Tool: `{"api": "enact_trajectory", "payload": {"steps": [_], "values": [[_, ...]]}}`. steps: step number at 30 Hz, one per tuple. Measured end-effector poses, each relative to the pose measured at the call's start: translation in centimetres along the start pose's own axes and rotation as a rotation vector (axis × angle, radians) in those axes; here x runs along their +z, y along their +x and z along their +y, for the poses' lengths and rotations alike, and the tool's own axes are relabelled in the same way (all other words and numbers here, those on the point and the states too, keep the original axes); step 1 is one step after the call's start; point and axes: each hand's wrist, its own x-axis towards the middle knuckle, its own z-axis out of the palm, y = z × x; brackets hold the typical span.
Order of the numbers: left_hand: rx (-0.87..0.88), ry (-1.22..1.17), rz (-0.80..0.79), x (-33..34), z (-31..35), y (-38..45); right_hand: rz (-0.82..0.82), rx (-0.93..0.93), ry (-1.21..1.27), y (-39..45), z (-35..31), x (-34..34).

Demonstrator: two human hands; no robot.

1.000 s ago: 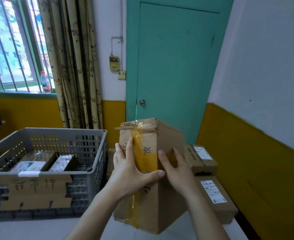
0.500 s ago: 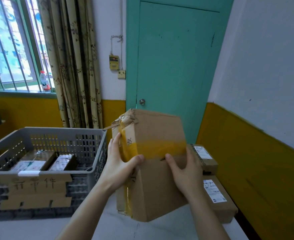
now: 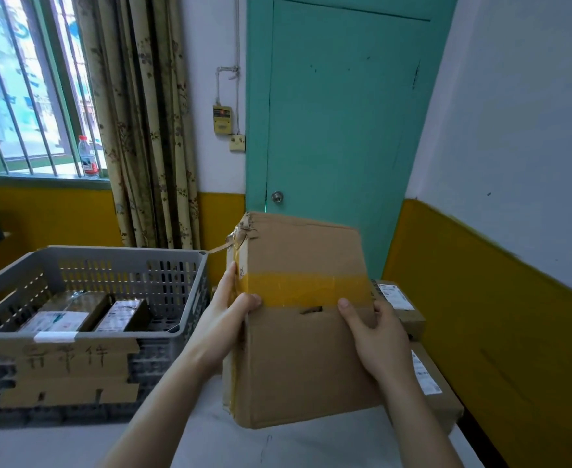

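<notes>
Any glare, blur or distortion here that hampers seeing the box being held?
Head view: window washed out bright; head view: tape band on the cardboard box slightly glossy; head view: wide-angle lens skews the door edges; left hand, right hand and box sharp.

I count one big cardboard box and two grips on it: my left grip at its 9 o'clock edge, my right grip at 3 o'clock. One grey crate stands at 9 o'clock on the desk, with two parcels inside: left parcel and right parcel. At 3 o'clock lie two labelled boxes: far box and near box. One water bottle stands at 10 o'clock, and one door at 12.
</notes>
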Motion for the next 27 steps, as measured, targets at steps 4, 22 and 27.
{"api": "enact_trajectory", "payload": {"steps": [4, 22, 27], "values": [[-0.019, -0.002, 0.036, 0.3, 0.1, -0.1, -0.003, -0.031, 0.008, -0.5, -0.3, 0.3], [0.048, 0.117, 0.153, 0.4, -0.7, 0.2, -0.023, -0.040, -0.093, -1.5, -1.9, 1.0], [0.117, 0.171, 0.129, 0.1, -0.6, 0.0, 0.032, -0.071, -0.043, -1.9, -1.9, 1.3]]}}
